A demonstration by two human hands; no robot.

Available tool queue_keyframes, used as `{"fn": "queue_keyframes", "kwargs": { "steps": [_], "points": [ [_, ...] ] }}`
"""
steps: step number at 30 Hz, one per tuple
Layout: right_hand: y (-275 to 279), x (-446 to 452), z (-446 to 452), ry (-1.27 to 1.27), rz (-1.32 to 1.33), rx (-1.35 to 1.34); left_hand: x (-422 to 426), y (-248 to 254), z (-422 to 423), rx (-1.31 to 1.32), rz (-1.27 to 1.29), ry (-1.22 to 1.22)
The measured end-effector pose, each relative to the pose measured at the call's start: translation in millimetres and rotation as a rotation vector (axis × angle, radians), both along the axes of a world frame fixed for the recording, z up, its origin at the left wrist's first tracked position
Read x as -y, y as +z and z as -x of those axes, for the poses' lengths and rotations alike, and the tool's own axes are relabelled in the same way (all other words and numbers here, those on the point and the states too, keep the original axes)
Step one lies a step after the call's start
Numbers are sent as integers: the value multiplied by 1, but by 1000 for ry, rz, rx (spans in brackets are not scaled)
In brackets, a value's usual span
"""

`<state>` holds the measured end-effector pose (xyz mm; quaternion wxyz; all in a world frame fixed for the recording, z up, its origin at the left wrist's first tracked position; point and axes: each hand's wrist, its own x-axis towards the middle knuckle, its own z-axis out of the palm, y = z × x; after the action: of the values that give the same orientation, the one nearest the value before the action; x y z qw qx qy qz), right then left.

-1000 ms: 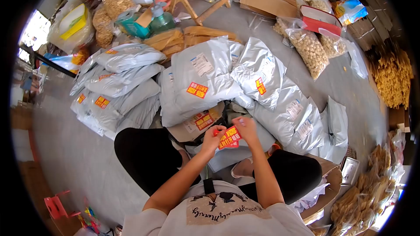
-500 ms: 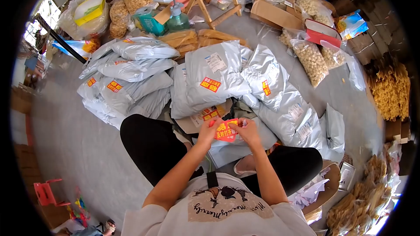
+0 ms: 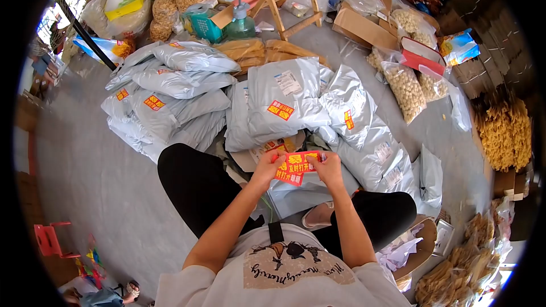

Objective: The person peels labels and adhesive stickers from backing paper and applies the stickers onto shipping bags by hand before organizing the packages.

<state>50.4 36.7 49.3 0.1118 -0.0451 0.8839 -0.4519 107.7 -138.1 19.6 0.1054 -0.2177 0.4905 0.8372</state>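
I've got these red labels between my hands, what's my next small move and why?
Probably ease one of the red labels away with your right hand, keeping the left hand pinched: they overlap, and each hand grips an edge.

Red labels (image 3: 295,166) read "及时打开" in Chinese; their larger yellow characters are partly covered. Script on the shirt (image 3: 284,293) reads "Merrily" more than once. Red stickers (image 3: 280,110) and white slips (image 3: 288,82) on the grey parcels (image 3: 310,116) carry print too small to read.
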Motion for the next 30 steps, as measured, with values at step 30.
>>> {"fn": "queue_keyframes", "kwargs": {
  "steps": [30],
  "points": [
    [-109, 60, 105, -443, 722, 684, 6, -44, -12, 205, 197, 342]
  ]
}}
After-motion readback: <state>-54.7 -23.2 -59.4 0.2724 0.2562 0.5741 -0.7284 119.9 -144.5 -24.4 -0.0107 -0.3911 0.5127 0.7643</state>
